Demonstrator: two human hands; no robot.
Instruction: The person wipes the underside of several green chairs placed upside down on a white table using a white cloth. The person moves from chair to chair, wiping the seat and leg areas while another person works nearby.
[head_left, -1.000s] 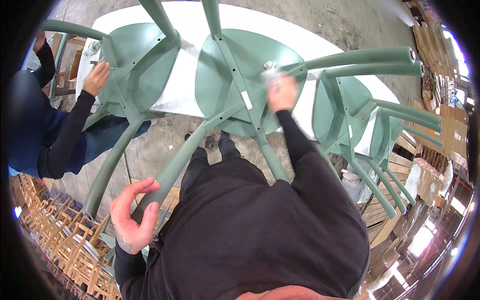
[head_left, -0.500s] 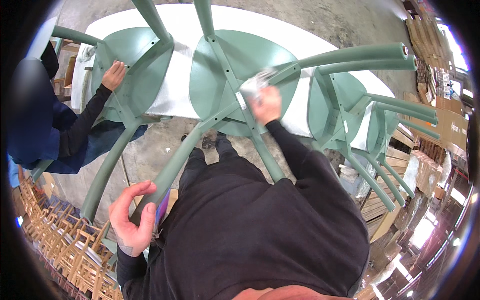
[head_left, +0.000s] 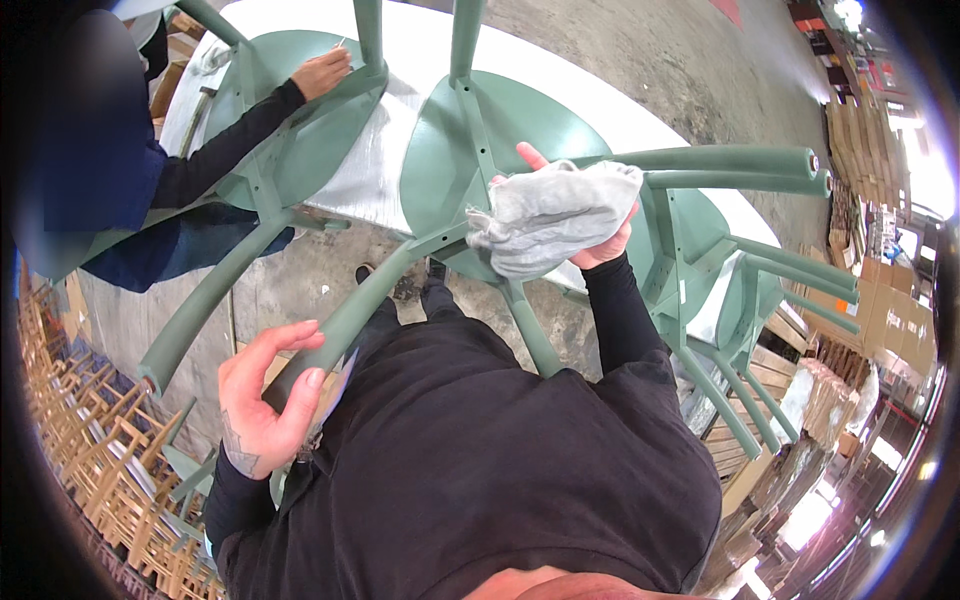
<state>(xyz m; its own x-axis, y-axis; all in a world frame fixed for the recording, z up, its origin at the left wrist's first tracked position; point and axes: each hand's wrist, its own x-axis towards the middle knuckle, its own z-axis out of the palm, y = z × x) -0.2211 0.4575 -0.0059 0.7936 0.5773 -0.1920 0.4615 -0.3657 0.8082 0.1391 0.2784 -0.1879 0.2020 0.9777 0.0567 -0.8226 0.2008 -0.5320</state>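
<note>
An upturned green chair (head_left: 440, 150) lies seat-down in front of me, its legs sticking up and outward. My left hand (head_left: 262, 395) is cupped around the end of its near-left leg (head_left: 365, 300), thumb on one side and fingers on the other. My right hand (head_left: 612, 243) holds a crumpled grey-white cloth (head_left: 565, 215) raised above the chair's crossing rails. The cloth hides most of the palm and the rail joint beneath; the thumb and some fingers show past its edges.
A co-worker's hand (head_left: 322, 72) holds something small and thin over another upturned green chair (head_left: 310, 160) at left. More green chairs (head_left: 700, 215) stand at right on the white-covered table (head_left: 560, 50). Wooden chair frames (head_left: 120, 470) are stacked lower left; cardboard boxes (head_left: 895, 315) stand far right.
My right hand has turned and lifted off the rails, and the cloth now lies spread over it. The left hand stays on the leg. The co-worker's hand has shifted up and right in view.
</note>
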